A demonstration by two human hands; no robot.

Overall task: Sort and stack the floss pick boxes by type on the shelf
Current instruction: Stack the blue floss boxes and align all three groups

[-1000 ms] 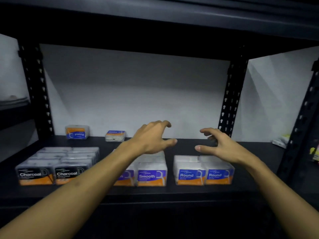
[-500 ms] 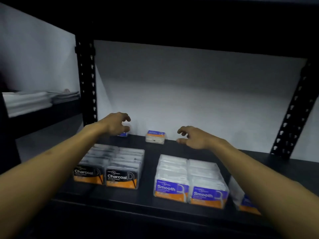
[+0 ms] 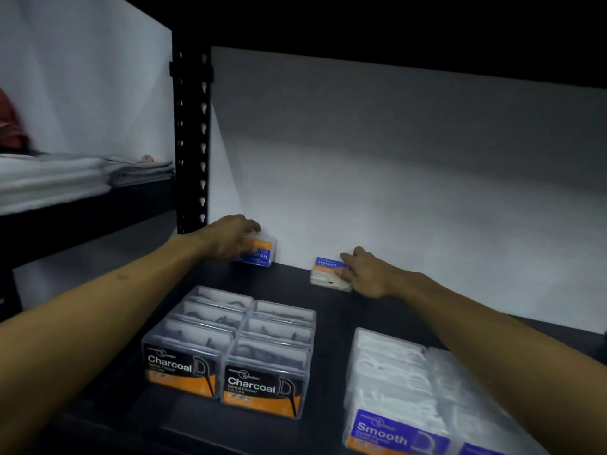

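Reaching to the back of the dark shelf (image 3: 289, 280): left hand (image 3: 230, 239) curled over the upside-down Round box (image 3: 261, 252) by the wall, right hand (image 3: 368, 274) pinching the flat Round box (image 3: 325, 272). Charcoal boxes (image 3: 230, 349) and Smooth boxes (image 3: 391, 389) grouped nearer the front.

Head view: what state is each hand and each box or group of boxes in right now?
left hand: grip closing over the upside-down Round box, at the back wall
right hand: fingers on the flat Round box
Charcoal boxes: grouped in rows, labels forward
Smooth boxes: grouped, labels forward
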